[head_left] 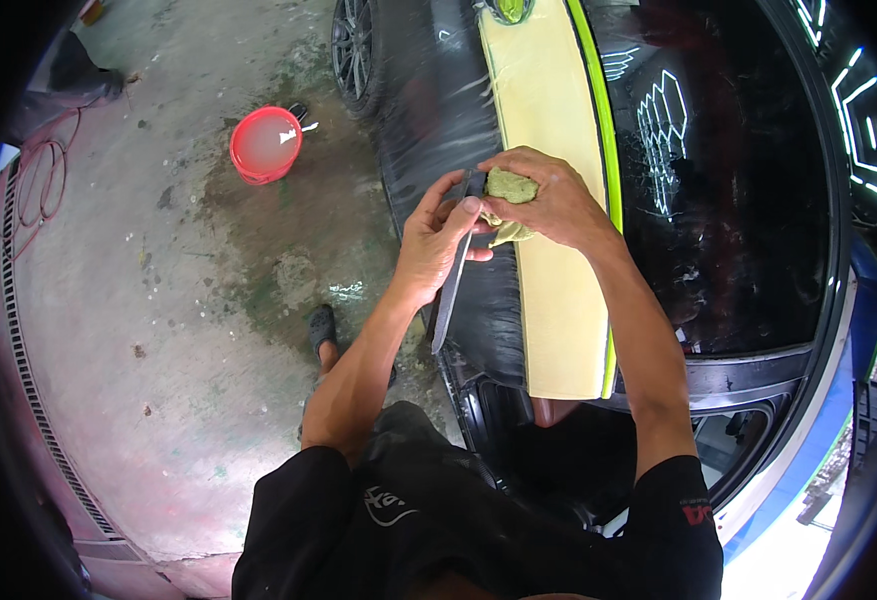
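My left hand point(424, 248) pinches a thin, dark grey sheet point(447, 305) between thumb and fingers. It looks like sandpaper seen nearly edge-on, and its lower end hangs toward me. Close beside it, my right hand point(566, 205) is closed round a yellow-green wad point(511, 186) that looks like a cloth or sponge, with a loose part drooping underneath. The right fingertips meet the sheet's upper end. Both hands are over a car's pale yellow panel point(563, 325), apart from its surface as far as I can tell.
Bright green trim point(598, 90) edges the panel beside the dark glass point(728, 200). Black sheeting point(438, 110) drapes the car's side by a wheel point(356, 55). On the wet concrete floor stands a red bucket point(239, 155) of cloudy liquid. A hose point(50, 185) lies coiled far left.
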### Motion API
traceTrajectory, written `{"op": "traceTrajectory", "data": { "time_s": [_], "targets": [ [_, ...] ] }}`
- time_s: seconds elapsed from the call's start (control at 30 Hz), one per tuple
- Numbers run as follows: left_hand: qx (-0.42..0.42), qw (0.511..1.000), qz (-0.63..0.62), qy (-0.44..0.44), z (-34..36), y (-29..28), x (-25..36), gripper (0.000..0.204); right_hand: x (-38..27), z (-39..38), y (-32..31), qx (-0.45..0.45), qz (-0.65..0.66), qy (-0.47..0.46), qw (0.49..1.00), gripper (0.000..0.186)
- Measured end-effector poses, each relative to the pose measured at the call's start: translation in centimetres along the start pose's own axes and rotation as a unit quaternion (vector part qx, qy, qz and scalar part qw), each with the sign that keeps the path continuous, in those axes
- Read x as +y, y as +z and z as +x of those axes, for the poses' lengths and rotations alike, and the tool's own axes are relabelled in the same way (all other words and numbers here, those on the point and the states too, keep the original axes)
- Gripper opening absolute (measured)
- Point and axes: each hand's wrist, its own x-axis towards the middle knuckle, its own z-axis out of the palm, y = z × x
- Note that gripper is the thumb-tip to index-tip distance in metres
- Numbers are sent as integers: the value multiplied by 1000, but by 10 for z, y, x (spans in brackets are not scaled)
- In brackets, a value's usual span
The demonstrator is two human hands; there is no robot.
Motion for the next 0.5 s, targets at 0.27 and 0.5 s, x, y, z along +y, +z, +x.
{"op": "traceTrajectory", "data": {
  "time_s": [0.27,0.5],
  "targets": [
    [81,961,167,205,79,41,-9,57,-6,-26,-138,199,-318,-80,923,32],
    [229,828,399,319,204,83,2,56,55,-117,-357,283,-683,-45,671,38]
  ]
}}
